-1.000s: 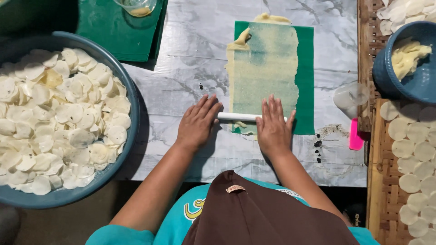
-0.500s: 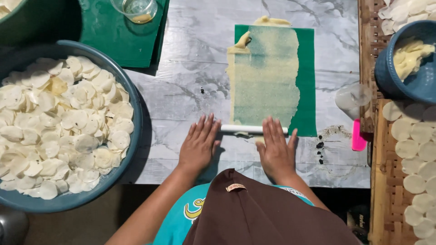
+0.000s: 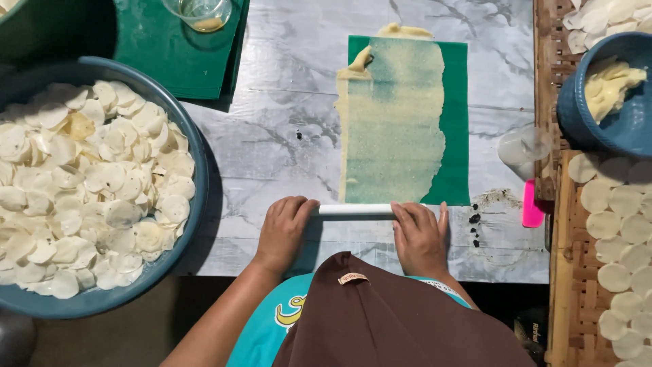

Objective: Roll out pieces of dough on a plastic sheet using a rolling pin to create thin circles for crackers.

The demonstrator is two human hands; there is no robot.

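A white rolling pin (image 3: pixel 354 211) lies across the near edge of a green mat (image 3: pixel 456 122) on the marble-patterned table. Thin pale dough (image 3: pixel 390 115) is rolled out over the mat, thicker at its far end. My left hand (image 3: pixel 283 232) rests palm-down on the pin's left end, fingers curled over it. My right hand (image 3: pixel 420 236) presses flat on the pin's right end.
A big blue basin (image 3: pixel 193 146) of several thin white dough rounds sits at the left. A blue bowl (image 3: pixel 577 109) with lumps of dough stands at the right, beside woven trays (image 3: pixel 564 272) carrying rounds. A pink scraper (image 3: pixel 532 205), a clear cup (image 3: pixel 523 145) and a glass (image 3: pixel 198 13) are nearby.
Both hands have drawn the rolling pin back toward me, off the dough to the mat's near edge. The view has shifted slightly.
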